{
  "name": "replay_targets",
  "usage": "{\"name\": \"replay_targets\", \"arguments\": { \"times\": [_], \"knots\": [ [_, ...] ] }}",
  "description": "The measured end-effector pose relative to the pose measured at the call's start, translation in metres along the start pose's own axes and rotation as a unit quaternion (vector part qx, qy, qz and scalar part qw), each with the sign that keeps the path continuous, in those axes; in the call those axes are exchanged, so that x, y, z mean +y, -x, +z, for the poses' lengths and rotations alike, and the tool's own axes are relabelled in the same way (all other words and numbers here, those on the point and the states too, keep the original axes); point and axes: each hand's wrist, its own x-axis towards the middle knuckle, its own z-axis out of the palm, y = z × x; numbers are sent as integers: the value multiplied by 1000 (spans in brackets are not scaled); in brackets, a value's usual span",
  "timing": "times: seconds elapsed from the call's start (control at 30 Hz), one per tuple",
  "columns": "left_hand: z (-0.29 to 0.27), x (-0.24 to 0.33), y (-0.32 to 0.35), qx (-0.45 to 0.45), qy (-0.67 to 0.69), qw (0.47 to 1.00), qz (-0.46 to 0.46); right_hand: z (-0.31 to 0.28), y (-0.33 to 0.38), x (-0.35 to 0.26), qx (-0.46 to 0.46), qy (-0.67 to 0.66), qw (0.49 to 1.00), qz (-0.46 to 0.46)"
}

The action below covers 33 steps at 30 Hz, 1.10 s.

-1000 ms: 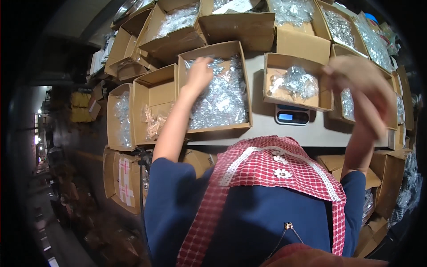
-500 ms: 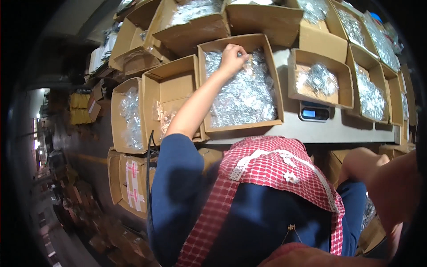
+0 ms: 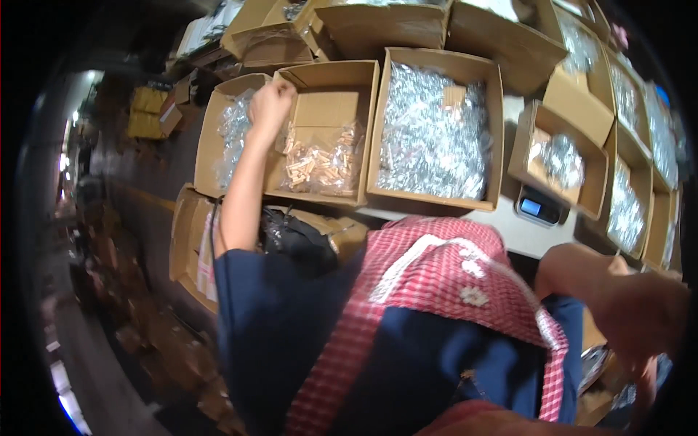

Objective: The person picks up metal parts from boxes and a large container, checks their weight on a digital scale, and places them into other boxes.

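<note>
Left hand (image 3: 270, 106) curls by the peg box (image 3: 329, 109) at eleven o'clock; right hand (image 3: 641, 311) blurs at four; can't tell if either grips.

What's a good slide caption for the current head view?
Left hand at the edge between bag box and peg box; right hand, blurred, close to the camera.
</note>
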Motion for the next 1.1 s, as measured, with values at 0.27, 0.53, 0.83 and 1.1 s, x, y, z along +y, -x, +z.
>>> {"name": "replay_targets", "arguments": {
  "times": [0.27, 0.53, 0.83, 1.1],
  "knots": [
    [62, -47, 58, -86, -330, 932, 126, -18, -4, 22, -17, -58, 998, -14],
    [16, -34, 49, 17, -182, 983, 9, -26, -7, 29, -25, -86, 996, -5],
    [-53, -149, 68, 83, -71, 862, -495, -30, -4, 37, -3, -66, 998, -9],
    [-43, -214, 99, 214, 300, 852, -372, -29, -6, 40, -6, -86, 996, -26]
  ]
}}
